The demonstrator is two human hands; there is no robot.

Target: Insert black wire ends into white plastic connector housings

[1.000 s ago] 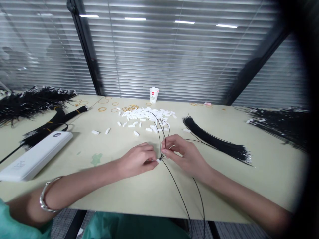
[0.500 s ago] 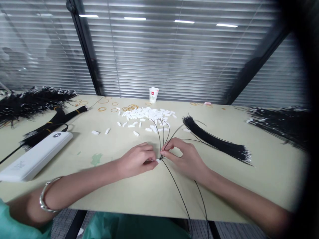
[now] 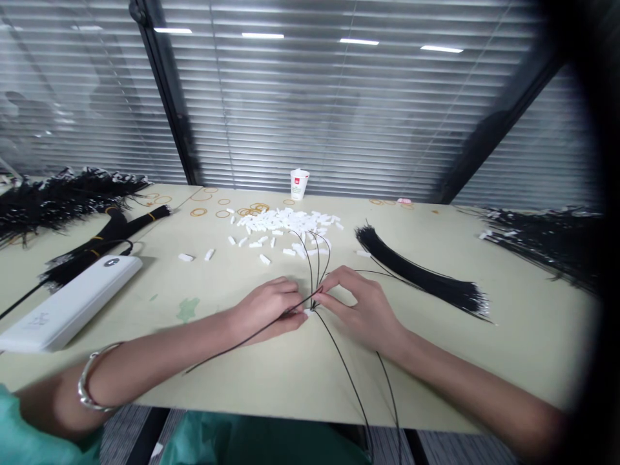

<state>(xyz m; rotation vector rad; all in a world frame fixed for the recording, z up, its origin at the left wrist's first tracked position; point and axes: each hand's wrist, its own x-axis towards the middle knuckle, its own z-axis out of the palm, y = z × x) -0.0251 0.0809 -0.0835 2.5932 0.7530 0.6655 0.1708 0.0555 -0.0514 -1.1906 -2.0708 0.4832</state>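
Note:
Near the middle of the table, my left hand [image 3: 271,307] pinches a small white plastic connector [image 3: 309,312], mostly hidden by the fingers. Several thin black wires [image 3: 311,268] fan out from the connector, some arching away from me and others running down over the table's front edge. My right hand [image 3: 363,307] is closed just right of the connector, thumb and forefinger pinching one black wire [image 3: 227,351]. That wire's long free part lies across my left hand and forearm. Its held end is too small to make out.
A pile of white connectors [image 3: 295,221] lies beyond my hands, with rubber bands [image 3: 254,209] and a paper cup [image 3: 299,185] behind. Right of my hands lies a black wire bundle [image 3: 421,268]; more wires [image 3: 547,239] sit far right. At left are a white power bank [image 3: 72,303] and tied bundles [image 3: 109,232].
The wire in my right hand has swung from pointing away to the upper right to lying toward me across my left forearm. Both hands stay almost in place.

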